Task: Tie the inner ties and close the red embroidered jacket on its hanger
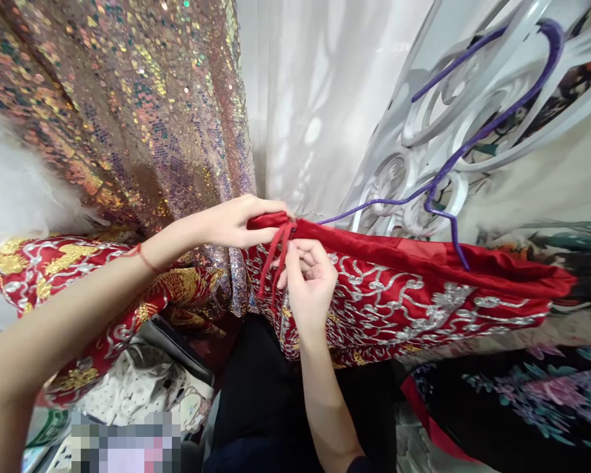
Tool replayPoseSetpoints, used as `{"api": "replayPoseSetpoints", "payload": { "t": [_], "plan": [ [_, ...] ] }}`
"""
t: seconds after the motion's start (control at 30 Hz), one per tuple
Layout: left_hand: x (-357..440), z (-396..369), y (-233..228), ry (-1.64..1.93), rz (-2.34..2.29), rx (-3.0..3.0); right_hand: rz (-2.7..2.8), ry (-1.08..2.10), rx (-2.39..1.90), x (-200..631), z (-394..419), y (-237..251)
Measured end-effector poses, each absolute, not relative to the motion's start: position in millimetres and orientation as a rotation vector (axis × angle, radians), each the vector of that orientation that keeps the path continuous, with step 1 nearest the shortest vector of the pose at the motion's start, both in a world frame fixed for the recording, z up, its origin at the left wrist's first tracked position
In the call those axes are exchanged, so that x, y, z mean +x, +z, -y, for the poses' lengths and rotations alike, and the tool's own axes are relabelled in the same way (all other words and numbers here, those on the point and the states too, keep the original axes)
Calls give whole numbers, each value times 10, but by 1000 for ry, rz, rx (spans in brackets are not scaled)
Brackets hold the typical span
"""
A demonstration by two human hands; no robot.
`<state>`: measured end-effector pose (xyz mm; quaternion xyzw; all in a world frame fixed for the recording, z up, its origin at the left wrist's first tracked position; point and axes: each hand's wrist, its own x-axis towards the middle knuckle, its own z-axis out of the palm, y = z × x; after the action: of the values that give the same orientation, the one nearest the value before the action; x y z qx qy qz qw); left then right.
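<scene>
A red skirt (389, 309) with silver and gold embroidery lies stretched across the middle. Its plain red waistband (354, 240) has thin red ties (272, 257) hanging at its left end. My left hand (236, 222) grips that end of the waistband, thumb below and fingers on top. Just right of it, my right hand (310, 272) is closed in a pinch at the ties; its fingertips partly hide what they hold. A purple hanger (443, 172) reaches into the waistband opening, its hook up at the right.
A sequined cloth (167, 118) hangs at the back left, near white fluff (24, 177). White scrollwork (398, 174) stands behind the hanger. Another red and gold embroidered fabric (93, 263) lies under my left forearm. A black floral cloth (536, 394) is at lower right.
</scene>
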<state>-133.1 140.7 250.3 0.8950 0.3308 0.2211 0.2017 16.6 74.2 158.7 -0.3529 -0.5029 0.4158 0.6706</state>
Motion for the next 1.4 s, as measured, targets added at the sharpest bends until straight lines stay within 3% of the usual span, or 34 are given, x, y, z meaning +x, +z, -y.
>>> {"api": "replayPoseSetpoints", "payload": {
  "t": [0.17, 0.33, 0.47, 0.6, 0.77, 1.1, 1.4],
  "plan": [
    [-1408, -564, 2373, 871, -1566, 2644, 1207, 974, -800, 289, -674, 1477],
    [-1224, 313, 1796, 1017, -1798, 2371, 1190, 1054, -768, 298, -591, 1375],
    [-897, 266, 1209, 1276, -1703, 1819, 1153, 1150, -724, 286, -525, 1284],
    [-602, -42, 900, 1620, -1541, 1485, 1206, 1108, -777, 396, -424, 1138],
    [-449, -167, 789, 1788, -1551, 1215, 1278, 1068, -888, 600, -300, 918],
    [-495, -50, 734, 1749, -1490, 1287, 1519, 711, -849, 630, -320, 930],
    [-607, 47, 767, 1552, -1481, 1472, 1552, 833, -744, 575, -353, 931]
  ]
}}
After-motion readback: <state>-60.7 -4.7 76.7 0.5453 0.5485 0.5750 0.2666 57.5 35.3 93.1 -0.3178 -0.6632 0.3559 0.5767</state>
